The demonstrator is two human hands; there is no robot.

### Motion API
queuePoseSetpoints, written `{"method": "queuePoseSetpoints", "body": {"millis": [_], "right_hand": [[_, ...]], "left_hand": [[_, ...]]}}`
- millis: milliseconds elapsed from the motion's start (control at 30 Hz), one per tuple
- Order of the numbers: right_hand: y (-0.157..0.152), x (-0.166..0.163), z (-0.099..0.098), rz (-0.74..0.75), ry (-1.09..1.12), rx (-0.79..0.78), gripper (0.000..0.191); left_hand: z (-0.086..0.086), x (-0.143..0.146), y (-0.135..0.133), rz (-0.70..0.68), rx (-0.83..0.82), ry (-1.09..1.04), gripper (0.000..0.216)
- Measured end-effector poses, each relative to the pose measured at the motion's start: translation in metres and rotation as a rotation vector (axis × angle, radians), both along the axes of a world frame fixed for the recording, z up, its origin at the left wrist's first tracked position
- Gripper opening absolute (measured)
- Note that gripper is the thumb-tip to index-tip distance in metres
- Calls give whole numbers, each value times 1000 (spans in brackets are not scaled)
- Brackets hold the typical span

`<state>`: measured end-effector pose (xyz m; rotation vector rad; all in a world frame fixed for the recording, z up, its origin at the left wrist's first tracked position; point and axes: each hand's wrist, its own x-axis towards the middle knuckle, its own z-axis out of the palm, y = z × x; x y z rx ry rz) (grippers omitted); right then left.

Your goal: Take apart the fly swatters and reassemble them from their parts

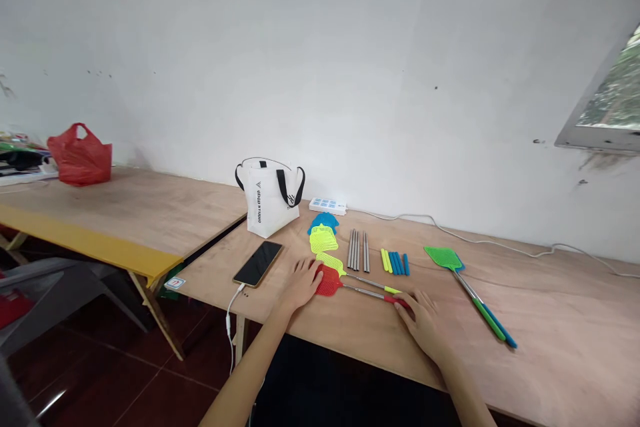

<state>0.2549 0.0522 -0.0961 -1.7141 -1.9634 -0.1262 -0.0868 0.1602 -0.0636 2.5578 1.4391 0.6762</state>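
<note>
A red fly swatter (329,281) lies flat on the wooden table between my hands, its head to the left. My left hand (299,285) rests on the table, fingers stretched out and touching the left edge of the red head. My right hand (424,321) has thumb and forefinger about the end of the red handle, the other fingers extended. Just beyond lies a yellow fly swatter (333,263), nearly parallel. Farther back are loose yellow swatter heads (323,240) and blue swatter heads (324,221). Grey metal tubes (354,250) and yellow and blue handle sleeves (397,263) lie in rows.
Green (443,257) and blue fly swatters (505,332) lie together at right. A phone (257,264) with a white cable is left of my hands. Behind stand a white bag (270,203) and a power strip (327,205). A red plastic bag (83,157) sits on another table.
</note>
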Motion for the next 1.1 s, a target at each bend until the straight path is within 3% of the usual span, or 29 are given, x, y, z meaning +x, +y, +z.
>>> {"method": "queuePoseSetpoints", "body": {"millis": [1100], "right_hand": [[-1, -2, 0, -5, 22, 19, 35]], "left_hand": [[0, 0, 0, 2, 6, -2, 39]]}}
